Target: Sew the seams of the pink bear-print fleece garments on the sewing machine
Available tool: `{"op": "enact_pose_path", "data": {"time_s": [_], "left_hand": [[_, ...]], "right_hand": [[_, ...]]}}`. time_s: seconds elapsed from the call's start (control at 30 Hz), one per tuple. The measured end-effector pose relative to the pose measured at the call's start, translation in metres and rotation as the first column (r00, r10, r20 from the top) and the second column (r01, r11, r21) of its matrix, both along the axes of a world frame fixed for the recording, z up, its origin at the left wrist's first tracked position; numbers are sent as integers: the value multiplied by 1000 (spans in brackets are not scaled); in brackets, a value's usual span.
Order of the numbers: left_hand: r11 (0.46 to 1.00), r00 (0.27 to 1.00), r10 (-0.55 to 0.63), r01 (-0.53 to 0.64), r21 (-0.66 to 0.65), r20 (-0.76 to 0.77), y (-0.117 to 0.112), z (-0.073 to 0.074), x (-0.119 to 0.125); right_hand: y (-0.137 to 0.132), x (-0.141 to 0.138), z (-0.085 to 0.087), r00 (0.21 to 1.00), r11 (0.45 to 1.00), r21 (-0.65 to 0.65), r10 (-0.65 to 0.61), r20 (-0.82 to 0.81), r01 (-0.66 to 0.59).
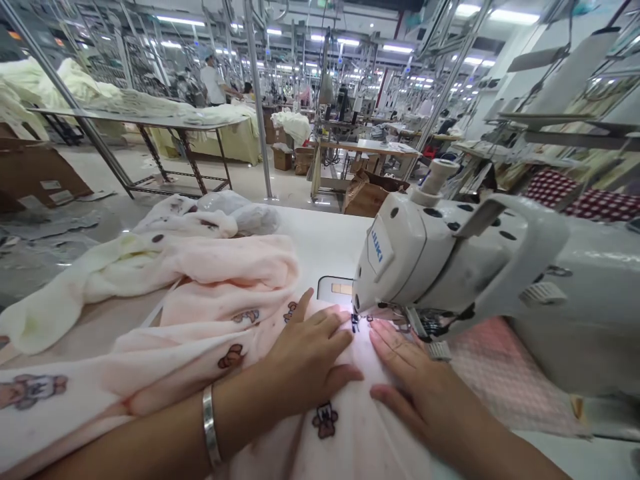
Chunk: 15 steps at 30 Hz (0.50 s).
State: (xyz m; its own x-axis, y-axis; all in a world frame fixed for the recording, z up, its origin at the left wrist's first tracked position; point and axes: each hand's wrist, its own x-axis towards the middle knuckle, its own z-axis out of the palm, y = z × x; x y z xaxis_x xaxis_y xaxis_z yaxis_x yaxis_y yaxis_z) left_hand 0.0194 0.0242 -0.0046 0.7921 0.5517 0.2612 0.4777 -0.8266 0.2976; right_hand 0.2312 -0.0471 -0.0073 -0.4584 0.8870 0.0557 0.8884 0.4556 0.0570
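Observation:
Pale pink plush fabric printed with small bears spreads over the sewing table and runs beneath the presser foot of a white sewing machine. On the fabric just left of the foot rests my left hand, fingers spread and a silver bangle on its wrist. My right hand lies flat on the cloth to the right of the foot, fingers stretched toward the needle area. Both hands press from above rather than grip. A lamp lights the spot between them; the needle tip is too small to make out.
Bunched cream fabric lies at the left of the table. A pink checked cloth sits under the machine arm. Beyond are a long table piled with pale cloth, a brown cardboard box, metal poles and a person standing far back.

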Motion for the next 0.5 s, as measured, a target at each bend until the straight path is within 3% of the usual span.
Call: {"op": "enact_pose_path", "data": {"time_s": [0.27, 0.5], "left_hand": [[998, 997, 68, -68, 4, 40, 11, -6, 4], [996, 996, 83, -82, -32, 42, 14, -9, 2]], "right_hand": [[6, 7, -7, 996, 996, -33, -88, 6, 89], [6, 19, -21, 999, 994, 102, -42, -26, 44]]}}
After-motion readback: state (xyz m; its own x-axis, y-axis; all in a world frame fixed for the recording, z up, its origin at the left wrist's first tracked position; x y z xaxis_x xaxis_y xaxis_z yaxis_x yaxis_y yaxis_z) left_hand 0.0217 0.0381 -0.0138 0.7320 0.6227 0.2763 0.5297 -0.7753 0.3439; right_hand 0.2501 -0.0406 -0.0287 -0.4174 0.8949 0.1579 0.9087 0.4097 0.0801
